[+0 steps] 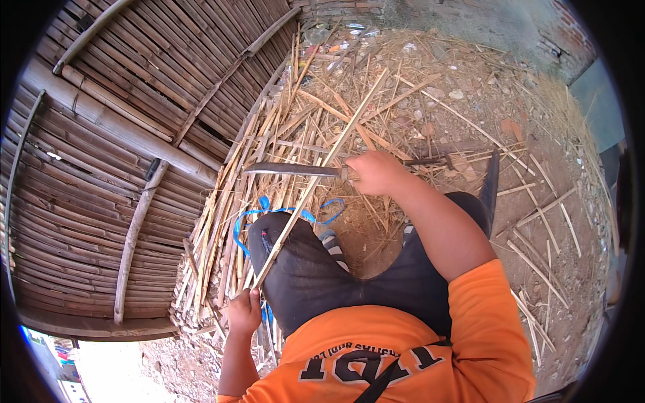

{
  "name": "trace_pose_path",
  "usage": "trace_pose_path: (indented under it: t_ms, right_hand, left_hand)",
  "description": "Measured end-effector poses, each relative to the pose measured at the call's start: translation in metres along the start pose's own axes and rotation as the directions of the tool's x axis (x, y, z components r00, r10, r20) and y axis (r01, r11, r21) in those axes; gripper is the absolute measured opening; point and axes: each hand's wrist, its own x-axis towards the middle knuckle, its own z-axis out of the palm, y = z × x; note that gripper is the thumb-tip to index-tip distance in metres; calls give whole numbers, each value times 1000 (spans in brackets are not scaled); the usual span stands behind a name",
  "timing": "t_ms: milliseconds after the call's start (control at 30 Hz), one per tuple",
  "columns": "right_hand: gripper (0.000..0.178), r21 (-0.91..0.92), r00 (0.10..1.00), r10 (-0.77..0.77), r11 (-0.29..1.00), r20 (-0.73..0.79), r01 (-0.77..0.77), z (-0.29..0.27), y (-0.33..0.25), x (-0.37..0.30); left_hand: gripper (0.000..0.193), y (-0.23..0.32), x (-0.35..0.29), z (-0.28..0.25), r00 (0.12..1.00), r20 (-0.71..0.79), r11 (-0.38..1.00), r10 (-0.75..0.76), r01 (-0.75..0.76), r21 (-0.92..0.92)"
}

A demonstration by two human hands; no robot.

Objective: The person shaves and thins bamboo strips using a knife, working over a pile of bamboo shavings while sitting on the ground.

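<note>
My left hand (243, 311) is closed on the near end of a long, pale bamboo strip (318, 176), which slants up to the right across my left thigh. My right hand (376, 173) grips the handle of a machete (292, 169). Its dark, slightly curved blade points left and crosses the strip near the handle; whether the two touch I cannot tell. Under the blade lies a heap of split bamboo strips (222, 228). A blue plastic ribbon (240, 235) loops around by my left knee.
A bamboo slat wall (101, 188) rises on the left. Shavings and litter (376, 54) cover the ground ahead, up to a weathered wall (470, 27). Loose strips (537, 269) are scattered on the dirt at right, and a dark, blade-shaped piece (490, 178) stands by my right knee.
</note>
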Motion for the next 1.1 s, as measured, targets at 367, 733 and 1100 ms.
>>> trace_pose_path:
  t_ms: [367, 733, 1100]
  right_hand:
    - [36, 265, 852, 437, 891, -287, -368, 11, 123, 21]
    - [20, -27, 977, -195, 980, 91, 198, -1, -21, -4]
    - [46, 979, 850, 527, 179, -8, -102, -4, 45, 17]
  left_hand:
    - [35, -17, 5, 13, 991, -105, 984, 86, -68, 166]
    - [36, -26, -2, 14, 997, -66, 996, 47, -42, 76]
    - [33, -5, 4, -14, 998, -43, 987, 44, -37, 155]
